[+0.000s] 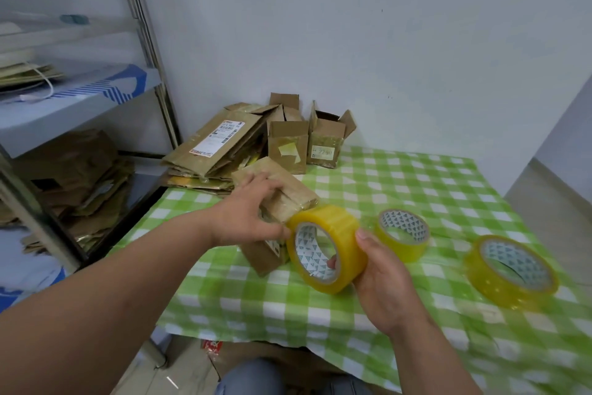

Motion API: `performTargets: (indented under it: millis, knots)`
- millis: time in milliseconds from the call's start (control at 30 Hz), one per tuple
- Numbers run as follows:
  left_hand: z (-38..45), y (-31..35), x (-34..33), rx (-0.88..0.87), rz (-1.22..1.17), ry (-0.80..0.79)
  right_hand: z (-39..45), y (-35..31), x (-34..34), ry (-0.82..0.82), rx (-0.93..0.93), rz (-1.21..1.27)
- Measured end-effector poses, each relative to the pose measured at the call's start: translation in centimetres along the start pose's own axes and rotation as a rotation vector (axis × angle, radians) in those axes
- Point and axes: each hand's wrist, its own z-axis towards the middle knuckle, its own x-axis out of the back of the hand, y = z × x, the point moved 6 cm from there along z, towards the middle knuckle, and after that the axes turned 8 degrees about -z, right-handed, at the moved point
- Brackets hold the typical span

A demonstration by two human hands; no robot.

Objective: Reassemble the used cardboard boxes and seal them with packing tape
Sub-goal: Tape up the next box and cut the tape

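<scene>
A small brown cardboard box (pixel 290 199) lies tilted on the green checked tablecloth (pixel 432 189) near the table's left side. My left hand (pixel 246 218) grips it from above, fingers curled over its top face and thumb low by the tape roll. My right hand (pixel 381 282) holds a yellow roll of packing tape (pixel 326 247) upright against the box's right end, thumb on the outer rim and a fingertip inside the core. The lower part of the box is hidden behind the roll.
Two more tape rolls lie flat to the right, a near one (pixel 402 233) and a far one (pixel 512 269). Flattened cartons (pixel 217 144) and two upright open boxes (pixel 325 144) stand at the back left. A metal shelf (pixel 80 106) with cardboard stands left.
</scene>
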Motion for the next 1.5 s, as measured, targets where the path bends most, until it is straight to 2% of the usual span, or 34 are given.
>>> performTargets:
  millis: [67,233,500,600,867,1067,1167,1267,1333,1433,1500]
  knots:
    - [0.0,-0.1,0.0,-0.013,0.067,-0.011,-0.1,-0.1,0.0,0.000,-0.008,-0.041]
    - [0.0,1.1,0.4,-0.134,0.178,0.159,-0.2,-0.3,0.1,-0.014,-0.014,-0.129]
    - [0.7,1.6,1.2,-0.221,0.172,0.101,0.2,0.1,-1.1,-0.074,0.025,-0.267]
    - [0.6,0.0,1.1,-0.194,0.164,0.079,0.3,0.2,-2.4,-0.129,0.042,-0.381]
    - [-0.1,-1.8,0.3,-0.152,0.066,0.090,-0.5,-0.2,-3.3,-0.183,0.058,-0.487]
    - [-0.4,-1.7,0.1,-0.125,0.056,0.091,-1.8,0.3,-2.4,-0.131,0.051,-0.566]
    - [-0.9,-1.5,-0.1,-0.120,0.091,0.152,-2.3,0.2,-2.6,-0.110,0.070,-0.571]
    - [-1.5,-1.3,0.0,-0.020,0.203,0.243,-2.4,0.1,-2.6,-0.099,0.081,-0.605]
    - [-1.5,-1.1,0.0,0.027,0.112,0.221,-2.4,0.1,-2.4,-0.104,0.065,-0.621]
    - [-1.5,-0.9,0.2,0.053,-0.190,0.223,-2.1,0.2,-2.0,-0.133,0.049,-0.612]
    - [-1.7,-0.7,-0.1,0.052,-0.159,0.235,-1.9,0.1,-1.8,-0.159,0.031,-0.583]
